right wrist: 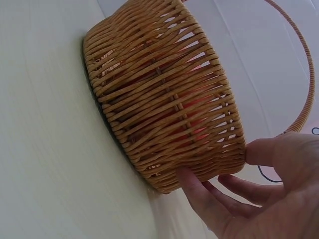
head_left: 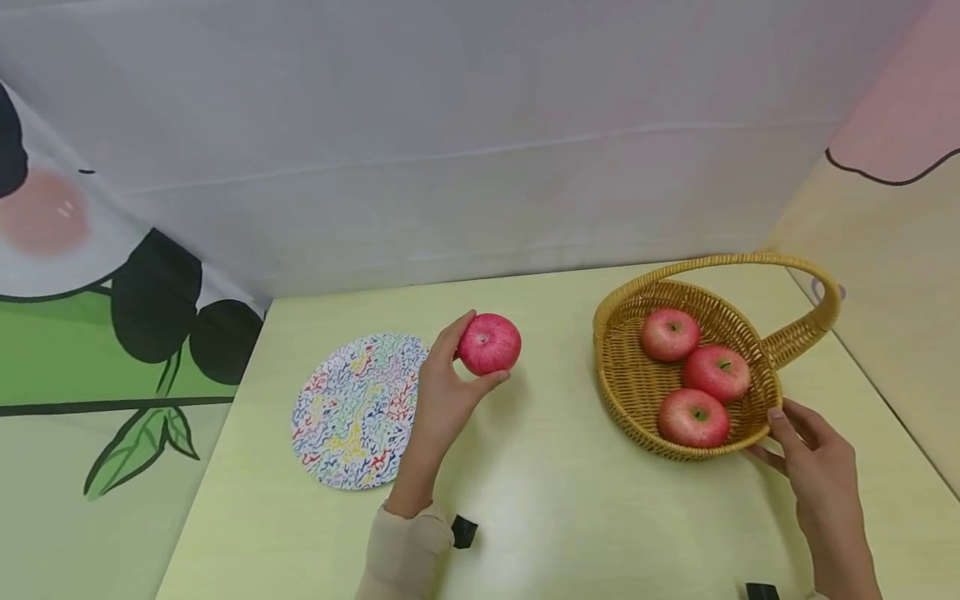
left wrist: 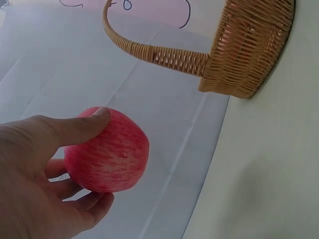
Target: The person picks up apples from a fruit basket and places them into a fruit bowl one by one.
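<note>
A red apple (head_left: pixel 490 344) is held above the table between the thumb and fingers of my left hand (head_left: pixel 447 392). In the left wrist view, the thumb lies over one side of the apple (left wrist: pixel 109 152) and the fingertips curl against the other. My right hand (head_left: pixel 817 462) grips the near right side of a wicker basket (head_left: pixel 622 383), its thumb at the rim. The right wrist view shows a finger reaching along the woven wall (right wrist: pixel 164 109). Inside the basket lie three apples (head_left: pixel 693 417), grouped toward its right side.
A round plate-like mat (head_left: pixel 352 417) with a multicoloured squiggle pattern lies on the pale table (head_left: pixel 570 508), left of the held apple. The basket's tall handle (head_left: pixel 806 333) arches over its far right side. A cloth-covered wall (head_left: pixel 480 200) stands along the table's back edge.
</note>
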Motion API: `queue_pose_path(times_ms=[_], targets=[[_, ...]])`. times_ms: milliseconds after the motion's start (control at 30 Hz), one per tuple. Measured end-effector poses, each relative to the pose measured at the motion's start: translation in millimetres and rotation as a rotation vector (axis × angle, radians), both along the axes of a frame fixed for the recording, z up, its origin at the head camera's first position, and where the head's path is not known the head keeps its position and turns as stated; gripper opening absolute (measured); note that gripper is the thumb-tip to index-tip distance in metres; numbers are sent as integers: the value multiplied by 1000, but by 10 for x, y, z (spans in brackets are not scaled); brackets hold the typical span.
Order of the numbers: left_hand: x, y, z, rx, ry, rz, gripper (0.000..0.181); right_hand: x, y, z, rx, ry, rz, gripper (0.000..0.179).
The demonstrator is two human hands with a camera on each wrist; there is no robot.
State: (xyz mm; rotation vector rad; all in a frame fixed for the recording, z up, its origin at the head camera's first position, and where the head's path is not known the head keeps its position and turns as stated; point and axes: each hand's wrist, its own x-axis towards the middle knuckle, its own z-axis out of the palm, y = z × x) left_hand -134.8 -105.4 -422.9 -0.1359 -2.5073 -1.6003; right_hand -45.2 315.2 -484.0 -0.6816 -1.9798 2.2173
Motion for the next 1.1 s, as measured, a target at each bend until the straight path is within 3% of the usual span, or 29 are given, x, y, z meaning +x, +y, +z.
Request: queue_pose_path(times_ms=[200, 500, 867, 1100], targets=[[2, -201, -9, -2, -37, 82, 86, -6, -13, -20, 10, -18, -25, 54], [12, -483, -75, -13, -42, 157, 89, -8, 4, -28, -19, 31, -31, 30], [87, -821, -116, -32, -114, 239, 89, -17, 20, -31, -52, 56, -19, 25], [117, -1028, -144, -27, -118, 311, 88, -15, 32, -49, -70, 41, -25, 24]])
